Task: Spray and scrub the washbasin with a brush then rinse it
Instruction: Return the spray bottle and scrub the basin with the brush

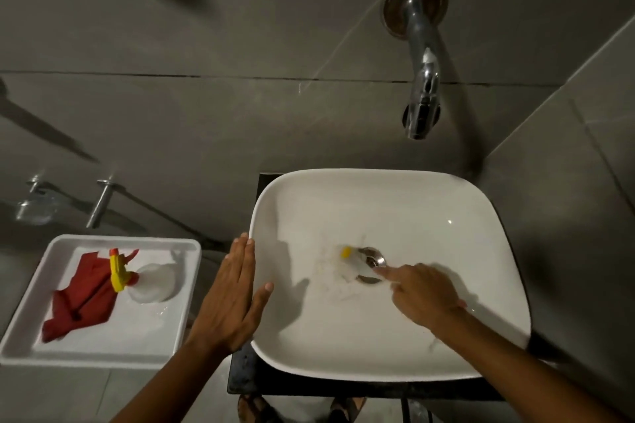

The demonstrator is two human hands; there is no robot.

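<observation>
The right hand (pixel 424 295) is gripping what looks like a brush (pixel 357 263) at the drain (pixel 372 259) — left hand (pixel 230 292), fingers open, is bracing the washbasin (pixel 395 196) rim; scrubbing should be working outward.

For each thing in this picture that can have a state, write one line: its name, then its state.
washbasin: holds no pooled water, faint foam streaks near the drain
tap: off, no water running
brush: in the basin beside the drain, blurred
right hand: closed on the brush
left hand: open and flat on the basin rim
spray bottle: lying on its side in the tray
red cloth: crumpled in the tray
</observation>
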